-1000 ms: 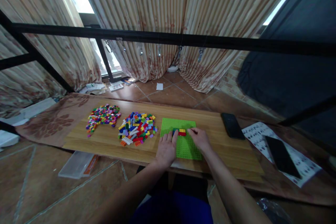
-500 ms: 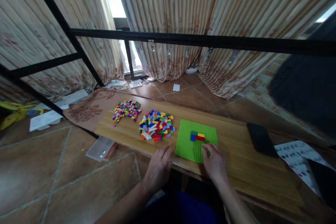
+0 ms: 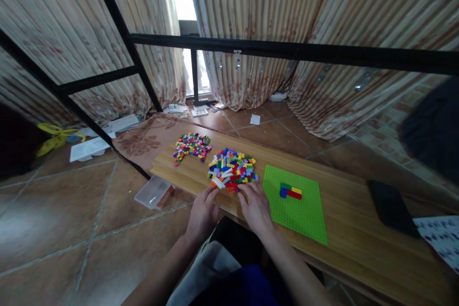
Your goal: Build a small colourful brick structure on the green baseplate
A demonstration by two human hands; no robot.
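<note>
A pile of mixed toy building bricks (image 3: 233,167) lies on the wooden table. At its front right edge is my right hand (image 3: 256,206), fingers reaching toward the nearest bricks and apart, with no brick seen in them. My left hand (image 3: 202,213) rests by the table's front edge, left of an orange brick (image 3: 231,190); its fingers are loosely stretched and hold nothing that shows. To the right lies a green baseplate (image 3: 301,222). On it sit a blue brick (image 3: 283,193), a red brick (image 3: 294,194), a yellow brick (image 3: 296,190) and a dark green brick (image 3: 286,185), close together.
A second pile of smaller coloured pieces (image 3: 191,146) lies farther left on the table (image 3: 344,220). A dark flat object (image 3: 390,208) and a printed sheet (image 3: 439,236) are at the right. A clear plastic box (image 3: 154,192) is below the table's left front edge.
My right hand has moved left from the baseplate to the brick pile. My left hand is now nearer the pile's front. The view has turned left.
</note>
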